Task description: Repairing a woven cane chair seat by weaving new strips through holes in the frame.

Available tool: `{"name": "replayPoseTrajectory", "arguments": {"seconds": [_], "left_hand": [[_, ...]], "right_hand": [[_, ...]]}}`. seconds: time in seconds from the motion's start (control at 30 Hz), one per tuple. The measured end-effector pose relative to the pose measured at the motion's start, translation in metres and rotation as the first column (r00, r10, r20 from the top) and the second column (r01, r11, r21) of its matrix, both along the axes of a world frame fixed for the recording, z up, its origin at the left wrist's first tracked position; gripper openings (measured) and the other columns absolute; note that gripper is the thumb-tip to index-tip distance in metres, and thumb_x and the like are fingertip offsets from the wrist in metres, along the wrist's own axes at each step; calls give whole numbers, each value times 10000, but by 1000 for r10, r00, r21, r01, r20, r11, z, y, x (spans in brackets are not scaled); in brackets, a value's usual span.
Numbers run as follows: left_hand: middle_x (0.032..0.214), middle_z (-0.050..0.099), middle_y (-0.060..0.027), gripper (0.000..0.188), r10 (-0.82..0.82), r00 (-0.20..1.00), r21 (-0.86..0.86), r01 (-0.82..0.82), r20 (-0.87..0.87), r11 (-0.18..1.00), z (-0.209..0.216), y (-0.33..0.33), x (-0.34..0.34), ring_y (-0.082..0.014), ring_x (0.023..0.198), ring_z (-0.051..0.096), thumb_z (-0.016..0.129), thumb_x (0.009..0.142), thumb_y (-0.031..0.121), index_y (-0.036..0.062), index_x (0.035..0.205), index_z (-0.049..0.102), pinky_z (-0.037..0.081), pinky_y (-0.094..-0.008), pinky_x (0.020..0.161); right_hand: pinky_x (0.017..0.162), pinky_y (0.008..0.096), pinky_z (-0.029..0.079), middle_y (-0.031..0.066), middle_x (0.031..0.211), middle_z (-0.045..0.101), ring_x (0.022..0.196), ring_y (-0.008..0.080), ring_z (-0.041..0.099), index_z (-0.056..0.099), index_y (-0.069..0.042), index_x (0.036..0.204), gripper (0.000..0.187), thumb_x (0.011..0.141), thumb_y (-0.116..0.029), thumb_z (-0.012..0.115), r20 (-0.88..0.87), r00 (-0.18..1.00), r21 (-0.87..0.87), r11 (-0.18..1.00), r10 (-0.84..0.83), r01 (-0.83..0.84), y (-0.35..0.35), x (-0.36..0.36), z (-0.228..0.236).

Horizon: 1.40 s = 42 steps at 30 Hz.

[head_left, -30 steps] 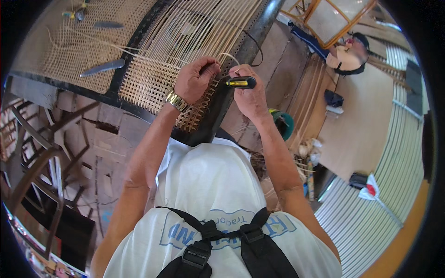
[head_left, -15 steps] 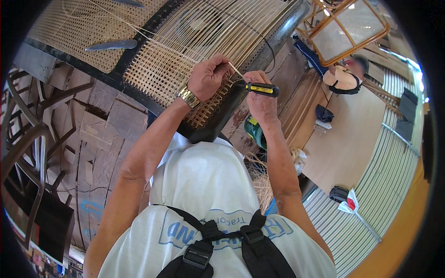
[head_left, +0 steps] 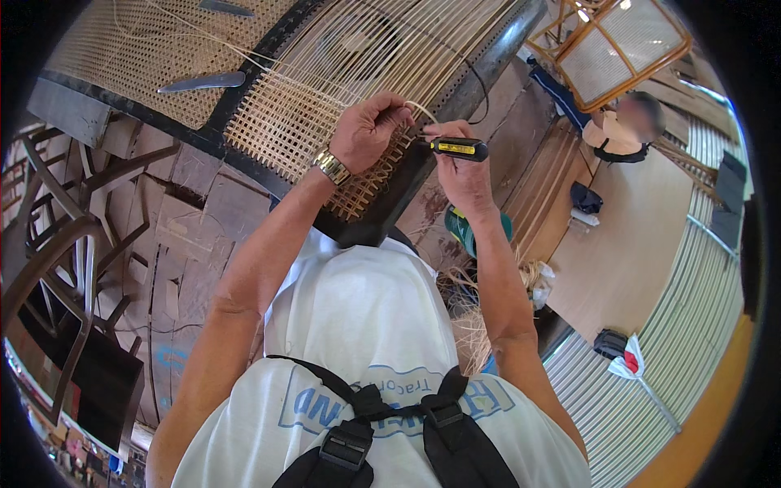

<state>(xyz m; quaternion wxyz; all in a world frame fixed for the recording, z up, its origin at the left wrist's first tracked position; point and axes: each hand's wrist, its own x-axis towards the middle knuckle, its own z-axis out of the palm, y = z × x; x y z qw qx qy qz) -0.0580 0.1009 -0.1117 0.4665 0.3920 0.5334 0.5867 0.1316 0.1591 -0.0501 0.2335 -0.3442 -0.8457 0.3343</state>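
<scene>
My left hand (head_left: pixel 370 134), with a gold wristwatch (head_left: pixel 332 168) on its wrist, is closed in a pinch on a pale cane strand (head_left: pixel 424 110). The strand bends in a short arc toward my right hand (head_left: pixel 464 179). That hand is closed around a screwdriver (head_left: pixel 459 148) with a black and yellow handle, its thin shaft pointing left at the frame edge; the tip is hard to make out. Both hands are over the right edge of a cane panel (head_left: pixel 281 122), woven tightly near me and strung with loose parallel strands farther away, set in a dark frame (head_left: pixel 374 218).
A knife (head_left: pixel 203 82) lies on the finished cane section at left. Dark curved chair frames (head_left: pixel 61 220) stand at far left. Below my right forearm are a green container (head_left: pixel 462 232) and cane scraps (head_left: pixel 468 321). A person (head_left: pixel 626 126) sits by a rattan frame (head_left: pixel 622 53).
The cane strand between my hands has gone from nearly straight to a bent arc. My right hand with the screwdriver has shifted slightly up; the whole view has turned a little.
</scene>
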Motion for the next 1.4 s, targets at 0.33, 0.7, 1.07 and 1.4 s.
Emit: {"name": "replayPoseTrajectory", "arguments": {"seconds": [0.33, 0.7, 1.07, 1.4], "left_hand": [[924, 733, -29, 164, -49, 998, -12, 49, 28, 999, -2, 0, 0, -97, 858, 665, 633, 1017, 79, 21, 1161, 686, 532, -255, 773], [942, 730, -35, 161, -84, 995, -85, 80, -48, 993, 10, 1, -1, -101, 885, 676, 617, 1021, 53, 13, 1165, 677, 544, -255, 803], [903, 709, -18, 137, -23, 994, -80, 14, -110, 997, 10, 3, 3, -101, 817, 639, 657, 1000, 89, 46, 1126, 690, 518, -263, 743], [884, 668, -9, 105, -38, 999, -131, 34, -32, 991, 21, -4, 7, -94, 759, 587, 684, 989, 104, 42, 1074, 681, 496, -255, 705]], "right_hand": [[794, 354, 562, 88, 1036, 644, 938, 306, 699, 679, -106, 1138, 306, 875, 50, 685, -70, 994, -288, 956, -81, 57, 0, -4, 14], [790, 375, 578, 108, 1037, 617, 887, 292, 691, 667, -91, 1121, 321, 858, 93, 659, -163, 987, -132, 991, -6, -16, -2, 0, -3], [769, 376, 555, 106, 997, 621, 883, 301, 671, 651, -80, 1152, 326, 866, 76, 659, -92, 992, -151, 986, -90, 75, -7, -3, 6], [906, 354, 535, 56, 1157, 683, 1021, 207, 656, 602, -61, 1324, 311, 1041, -188, 599, 50, 551, -999, -42, -833, 26, -27, 50, -92]]}}
